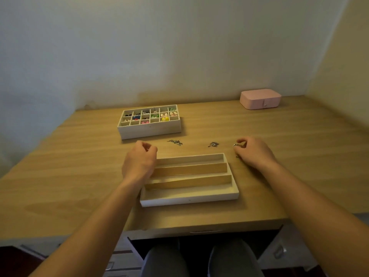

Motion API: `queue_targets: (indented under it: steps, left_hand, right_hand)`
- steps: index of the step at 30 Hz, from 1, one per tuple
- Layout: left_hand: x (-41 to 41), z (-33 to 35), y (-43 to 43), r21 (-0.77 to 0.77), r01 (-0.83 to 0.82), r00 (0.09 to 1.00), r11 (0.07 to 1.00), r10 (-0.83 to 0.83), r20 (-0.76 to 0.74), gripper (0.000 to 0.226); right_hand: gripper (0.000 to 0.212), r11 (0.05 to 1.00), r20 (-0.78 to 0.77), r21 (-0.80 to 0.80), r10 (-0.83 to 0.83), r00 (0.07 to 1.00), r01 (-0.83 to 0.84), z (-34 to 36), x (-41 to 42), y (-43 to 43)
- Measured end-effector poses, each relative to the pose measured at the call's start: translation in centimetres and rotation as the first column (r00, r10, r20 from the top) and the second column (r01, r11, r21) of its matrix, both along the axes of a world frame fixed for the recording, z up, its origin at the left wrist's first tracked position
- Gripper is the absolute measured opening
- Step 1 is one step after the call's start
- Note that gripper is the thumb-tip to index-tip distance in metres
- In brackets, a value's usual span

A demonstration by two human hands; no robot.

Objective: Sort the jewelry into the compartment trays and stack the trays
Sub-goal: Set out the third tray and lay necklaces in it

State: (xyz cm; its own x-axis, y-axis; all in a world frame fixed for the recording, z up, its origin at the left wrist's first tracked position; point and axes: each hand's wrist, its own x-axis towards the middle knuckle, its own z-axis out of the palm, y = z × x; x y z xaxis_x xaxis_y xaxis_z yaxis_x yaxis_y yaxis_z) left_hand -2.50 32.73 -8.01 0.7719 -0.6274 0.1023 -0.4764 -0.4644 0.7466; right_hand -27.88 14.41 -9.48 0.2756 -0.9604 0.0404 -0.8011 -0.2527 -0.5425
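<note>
A white tray (pixel 233 193) with three long compartments lies on the desk in front of me, and I see nothing in them. Behind it to the left stands a gridded white tray (pixel 149 129) holding colourful small jewelry in several cells. Two silver chains lie loose between the trays, one (pixel 175 142) left and one (pixel 213 144) right. My left hand (pixel 139 162) hovers over the long tray's left end with fingers curled, and whether it holds anything is hidden. My right hand (pixel 254 151) sits right of that tray, its fingertips pinching a small silver piece (pixel 236 145).
A closed pink jewelry box (pixel 260 98) sits at the back right near the wall. The wooden desk (pixel 69 176) meets walls at the back and right. Below the front edge are my knees and drawer units on both sides.
</note>
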Motion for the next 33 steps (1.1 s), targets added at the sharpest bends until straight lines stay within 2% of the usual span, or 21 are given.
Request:
queue_targets:
  steps: [2, 5, 7, 13, 17, 18, 20, 22, 24, 27, 30, 33]
  left_hand:
    - [-0.1, 0.4, -1.9, -0.079, 0.039, 0.999, 0.996, -0.04, -0.011, 0.018]
    - [-0.1, 0.9, -4.3, -0.155, 0.089, 0.996, 0.984, -0.091, -0.002, 0.013]
    - [0.2, 1.1, -5.6, -0.183, 0.121, 0.992, 0.976, -0.124, -0.007, 0.011]
    - [0.9, 0.8, -7.9, -0.28, 0.192, 0.971, 0.941, -0.222, -0.083, 0.016]
    - [1.2, 0.7, -8.0, -0.363, 0.201, 0.955, 0.91, -0.264, -0.133, 0.016]
    - [1.3, 0.8, -7.9, -0.366, 0.228, 0.947, 0.902, -0.294, -0.134, 0.015]
    - [1.6, 0.7, -7.4, -0.371, 0.292, 0.926, 0.882, -0.358, -0.121, 0.015]
    - [1.7, 0.8, -6.9, -0.367, 0.365, 0.905, 0.855, -0.418, -0.074, 0.016]
    - [1.6, 1.0, -6.6, -0.382, 0.433, 0.875, 0.817, -0.483, -0.042, 0.015]
    - [1.0, 1.3, -6.2, -0.466, 0.496, 0.791, 0.733, -0.603, -0.107, 0.02]
    - [0.5, 1.1, -6.1, -0.541, 0.514, 0.696, 0.666, -0.692, -0.19, 0.029]
    - [0.8, 0.8, -6.0, -0.558, 0.499, 0.692, 0.663, -0.692, -0.203, 0.036]
  right_hand:
    - [0.035, 0.999, -0.064, -0.035, 0.025, 0.998, -0.027, -0.2, 0.6, -0.7]
    - [0.016, 0.993, -0.13, -0.1, 0.043, 0.991, -0.056, -0.4, 1.7, -1.4]
    - [0.013, 0.99, -0.17, -0.111, 0.069, 0.983, -0.089, -0.5, 2.3, -1.7]
    - [0.008, 0.98, -0.162, 0.041, 0.197, 0.967, -0.193, 0.2, 3.4, -3.0]
    - [0.008, 0.968, -0.141, 0.041, 0.25, 0.958, -0.246, 0.5, 3.9, -2.9]
    - [0.006, 0.961, -0.092, 0.032, 0.276, 0.957, -0.274, 0.7, 4.1, -2.7]
    - [0.008, 0.946, 0.123, 0.013, 0.321, 0.939, -0.325, 1.6, 4.6, -2.1]
    - [0.007, 0.928, 0.356, 0.027, 0.338, 0.871, -0.371, 3.2, 5.3, -1.3]
    - [0.008, 0.89, 0.489, 0.071, 0.362, 0.794, -0.45, 4.8, 6.4, -0.5]
    - [0.009, 0.83, 0.598, 0.103, 0.388, 0.701, -0.548, 6.2, 8.6, 0.2]
    - [0.008, 0.81, 0.635, 0.093, 0.4, 0.661, -0.579, 6.4, 10.5, 0.9]
    - [0.01, 0.82, 0.661, 0.06, 0.395, 0.638, -0.569, 5.7, 11.5, 1.4]
